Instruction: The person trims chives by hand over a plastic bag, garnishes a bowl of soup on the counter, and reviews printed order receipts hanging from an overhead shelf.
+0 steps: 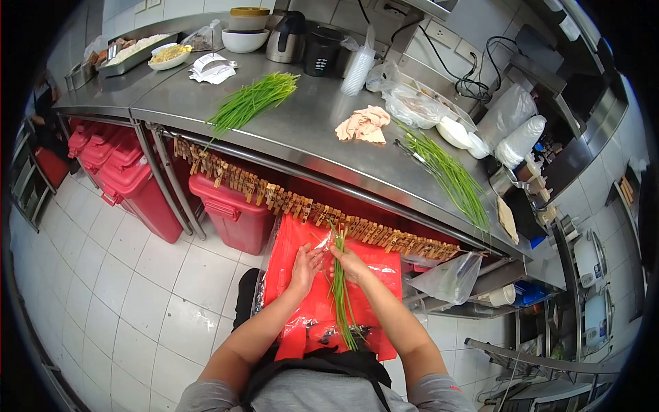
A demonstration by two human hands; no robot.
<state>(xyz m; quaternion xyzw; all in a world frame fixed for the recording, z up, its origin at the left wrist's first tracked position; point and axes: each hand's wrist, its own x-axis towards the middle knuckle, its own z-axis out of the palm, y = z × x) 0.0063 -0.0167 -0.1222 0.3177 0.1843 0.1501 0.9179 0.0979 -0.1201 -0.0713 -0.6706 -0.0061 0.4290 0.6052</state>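
My right hand (pixel 349 264) is closed around a small bunch of long green chives (pixel 340 295), which hangs down toward my lap. Just left of it, my left hand (pixel 306 266) is open, palm turned toward the chives, with its fingers apart. Beneath both hands spreads a shiny red plastic bag (pixel 381 285). On the steel counter (pixel 309 127) in front of me lie a larger pile of chives (pixel 255 97) to the left and another pile (pixel 449 175) to the right. A crumpled pale pink heap (pixel 364 125) sits between them.
Wooden clips (pixel 302 204) line a rail under the counter's front edge. Red lidded bins (pixel 127 175) stand below on the left. At the back are a steel kettle (pixel 286 38), a stack of clear cups (pixel 358 71) and white bowls (pixel 245 41). A clear bag (pixel 449 280) hangs at right.
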